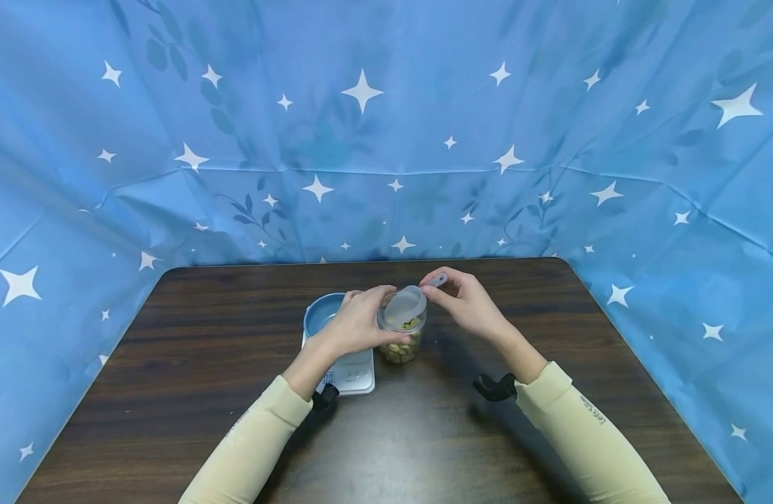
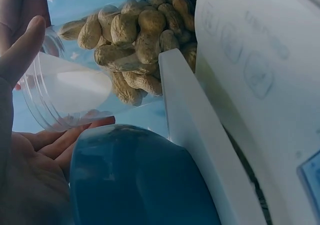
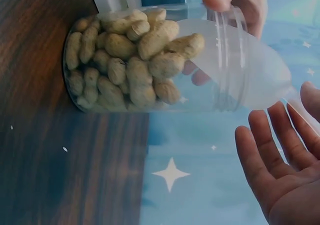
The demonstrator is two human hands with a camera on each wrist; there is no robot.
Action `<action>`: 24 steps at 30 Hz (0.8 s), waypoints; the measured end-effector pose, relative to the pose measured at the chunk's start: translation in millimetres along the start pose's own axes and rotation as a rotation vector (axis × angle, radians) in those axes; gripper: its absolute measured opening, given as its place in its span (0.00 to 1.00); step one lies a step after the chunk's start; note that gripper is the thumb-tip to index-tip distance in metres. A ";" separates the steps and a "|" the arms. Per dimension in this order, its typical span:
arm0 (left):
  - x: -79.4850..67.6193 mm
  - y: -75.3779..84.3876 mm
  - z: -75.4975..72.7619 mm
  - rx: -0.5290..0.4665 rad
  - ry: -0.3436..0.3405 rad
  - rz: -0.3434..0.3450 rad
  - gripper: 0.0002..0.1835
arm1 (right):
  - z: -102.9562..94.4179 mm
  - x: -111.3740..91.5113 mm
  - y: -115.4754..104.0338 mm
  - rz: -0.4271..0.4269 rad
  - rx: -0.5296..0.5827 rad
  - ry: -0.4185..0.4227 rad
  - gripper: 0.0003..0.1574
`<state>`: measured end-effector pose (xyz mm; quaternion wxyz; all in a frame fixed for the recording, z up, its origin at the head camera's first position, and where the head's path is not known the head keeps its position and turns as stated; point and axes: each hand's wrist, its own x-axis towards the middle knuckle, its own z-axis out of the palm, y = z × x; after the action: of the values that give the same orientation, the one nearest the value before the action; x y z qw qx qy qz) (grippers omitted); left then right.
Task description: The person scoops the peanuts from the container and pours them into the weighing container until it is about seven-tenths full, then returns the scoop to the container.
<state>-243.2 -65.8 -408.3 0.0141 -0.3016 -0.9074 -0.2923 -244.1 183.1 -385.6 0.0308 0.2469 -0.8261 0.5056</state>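
Note:
A clear plastic jar [image 1: 399,352] stands upright on the table, holding peanuts in the shell [image 3: 120,80] in its lower part. My left hand [image 1: 360,318] grips the jar near its rim, thumb on the near side and fingers on the far side. A translucent white scoop [image 3: 267,75] is tilted into the jar's mouth, its bowl partly inside above the peanuts. My right hand [image 1: 467,302] pinches the scoop's handle [image 1: 438,280] between thumb and fingers, to the right of the rim. In the right wrist view the grip point is partly cut off by the frame edge.
Left of the jar is a white kitchen scale [image 1: 356,372], with a blue bowl [image 1: 322,313] on its far part, partly behind my left hand. The dark wooden table [image 1: 204,378] ends at a blue star-patterned curtain [image 1: 361,140].

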 end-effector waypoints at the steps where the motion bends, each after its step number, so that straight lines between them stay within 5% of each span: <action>1: 0.1 -0.2 -0.3 -0.005 -0.005 -0.003 0.51 | -1.3 -0.1 -1.5 -0.002 -0.009 -0.001 0.10; 24: -1.4 -1.8 -2.5 -0.042 -0.036 -0.034 0.50 | -22.1 0.5 -33.3 -0.028 -0.209 0.009 0.10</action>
<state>-243.4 -69.0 -407.5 -0.0137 -0.2915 -0.9061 -0.3062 -234.3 189.5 -347.3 0.0671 0.2515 -0.8706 0.4174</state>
